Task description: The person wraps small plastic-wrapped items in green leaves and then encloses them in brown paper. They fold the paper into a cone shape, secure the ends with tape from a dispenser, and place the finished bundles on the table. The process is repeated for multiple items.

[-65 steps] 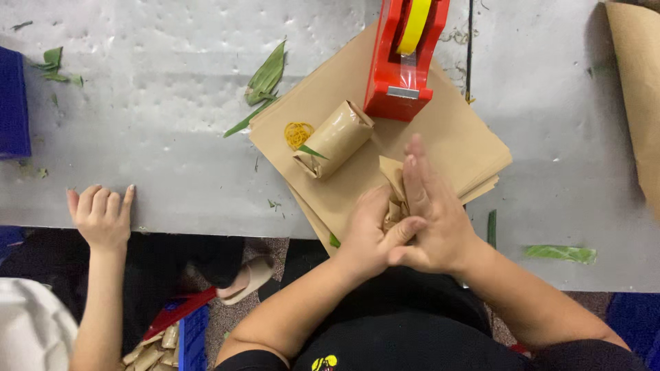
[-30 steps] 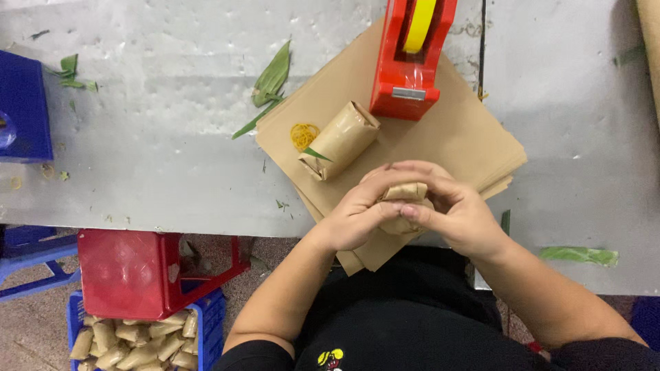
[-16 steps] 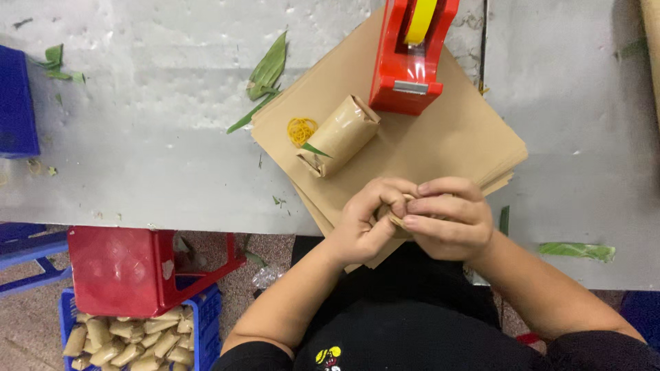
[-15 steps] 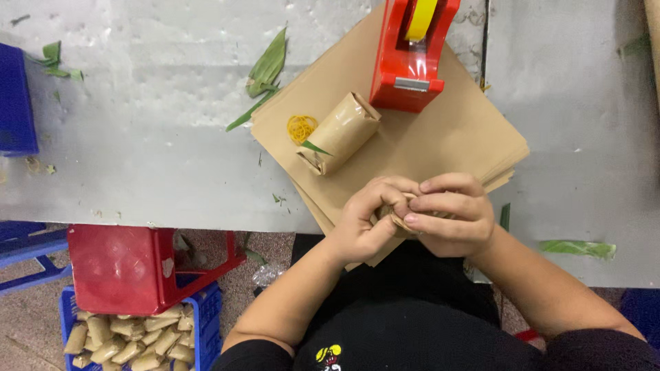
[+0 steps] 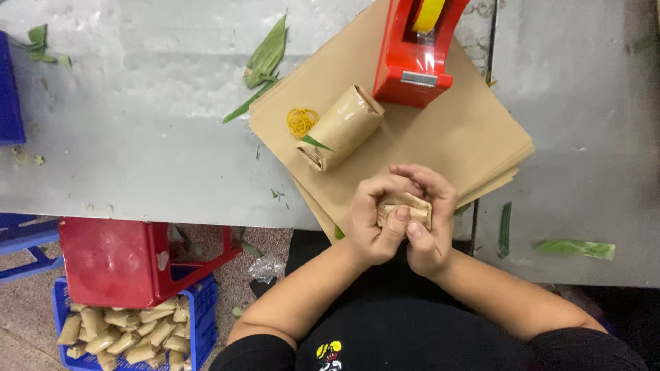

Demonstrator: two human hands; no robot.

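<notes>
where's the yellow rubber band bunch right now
In the head view, the yellow rubber bands lie on the brown paper stack, just left of the wrapped roll.

Shirt: I see a black short-sleeved top (image 5: 412, 323).
Marking: small yellow-and-red print (image 5: 330, 353) at the chest.
Forearms, hands: bare, no rings visible.

Packing workshop: tape dispenser (image 5: 416, 51), kraft paper stack (image 5: 440, 137), crate w/ wrapped parcels (image 5: 130, 333).

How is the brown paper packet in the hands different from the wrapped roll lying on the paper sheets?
The packet is held between the left hand and right hand, mostly covered; the wrapped roll lies free and untouched on the paper sheets. The packet looks smaller than the roll. A green leaf sliver lies against the roll; none shows on the packet. Both are wrapped in brown paper.
</notes>
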